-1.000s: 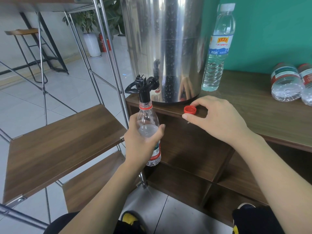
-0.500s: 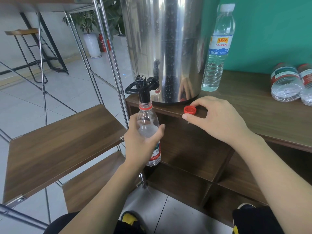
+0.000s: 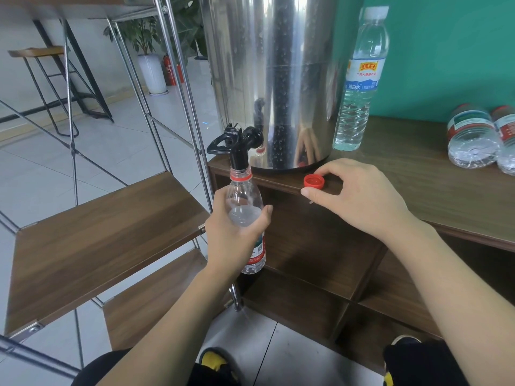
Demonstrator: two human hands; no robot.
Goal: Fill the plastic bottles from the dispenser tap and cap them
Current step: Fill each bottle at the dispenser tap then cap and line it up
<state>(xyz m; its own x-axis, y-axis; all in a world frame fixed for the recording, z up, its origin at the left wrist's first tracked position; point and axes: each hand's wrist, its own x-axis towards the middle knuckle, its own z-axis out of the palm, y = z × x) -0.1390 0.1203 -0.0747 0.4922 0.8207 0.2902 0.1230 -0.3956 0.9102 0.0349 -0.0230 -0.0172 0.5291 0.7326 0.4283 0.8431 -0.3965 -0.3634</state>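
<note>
My left hand (image 3: 237, 232) wraps its grip round the small clear plastic bottle (image 3: 246, 215), its open neck up against the black dispenser tap (image 3: 237, 144). My right hand (image 3: 359, 196) pinches the red screw cap (image 3: 314, 181) lying on the dark wooden tabletop (image 3: 412, 174), just before the steel dispenser drum (image 3: 278, 79).

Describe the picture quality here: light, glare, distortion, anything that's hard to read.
Head view: even daylight, soft shadows. The steel dispenser mirrors the room and the right hand, with bright vertical glare streaks. Wide-angle bending curves the rack poles and the cabinet top. The bottle in the left hand is sharp; the bottles lying down at the right edge look smeared, labels unreadable.
</note>
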